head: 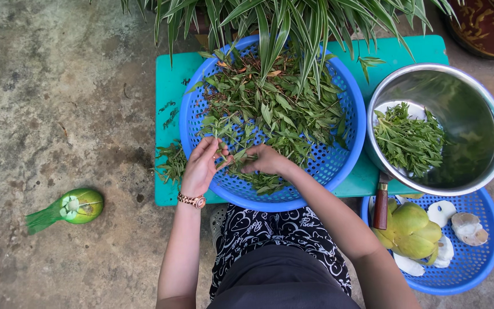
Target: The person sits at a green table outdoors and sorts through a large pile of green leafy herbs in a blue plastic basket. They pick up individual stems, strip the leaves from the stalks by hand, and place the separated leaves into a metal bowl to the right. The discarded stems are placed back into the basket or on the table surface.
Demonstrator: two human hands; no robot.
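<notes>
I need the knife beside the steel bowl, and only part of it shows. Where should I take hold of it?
Grip the knife by its brown wooden handle, coming from below, the near side. The handle points toward the person over the small blue basket, while the blade end is hidden under the steel bowl, so draw it back lengthwise.

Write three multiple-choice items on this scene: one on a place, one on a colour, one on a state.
1. Where do both hands work? A. in the steel bowl B. in the big blue basket C. on the floor
2. What colour is the board? A. teal B. red C. white
3. The steel bowl is: A. empty B. partly filled with greens C. upside down

B: the left hand and right hand pinch greens in the big blue basket.
A: the board is teal.
B: picked greens cover part of the steel bowl.
</notes>
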